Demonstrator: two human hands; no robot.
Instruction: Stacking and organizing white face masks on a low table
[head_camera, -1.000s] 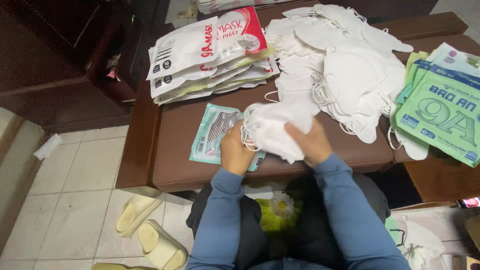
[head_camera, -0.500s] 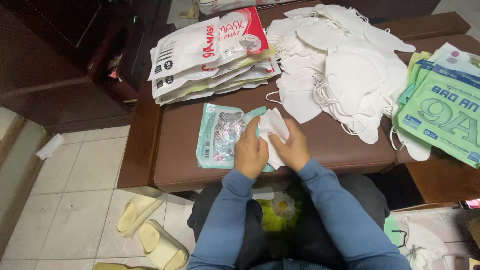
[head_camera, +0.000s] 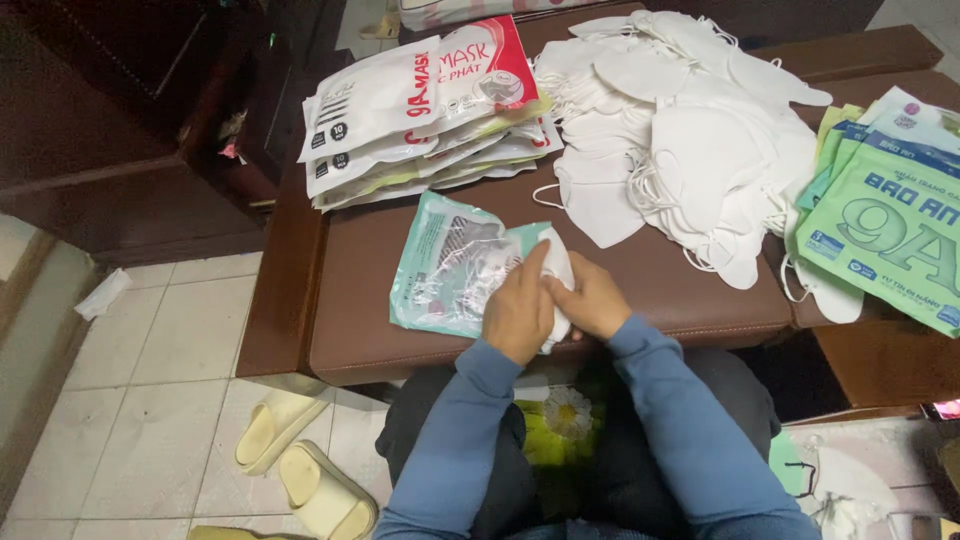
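Note:
A clear and teal plastic pouch (head_camera: 452, 266) lies on the brown padded bench (head_camera: 340, 330) just in front of me. A folded bundle of white masks (head_camera: 557, 268) sits at its right opening, partly inside. My left hand (head_camera: 518, 305) presses on the pouch and the bundle from the left. My right hand (head_camera: 590, 300) grips the bundle from the right. Both forearms wear blue sleeves.
A stack of filled white and red mask packs (head_camera: 420, 110) lies at the back left. A heap of loose white masks (head_camera: 690, 150) covers the back middle. Green and blue flat pouches (head_camera: 890, 230) lie at the right. Pale slippers (head_camera: 300, 470) sit on the tiled floor.
The bundle of masks was folded smaller and moved left from the bench middle into the pouch mouth. Both hands followed it left and closer together.

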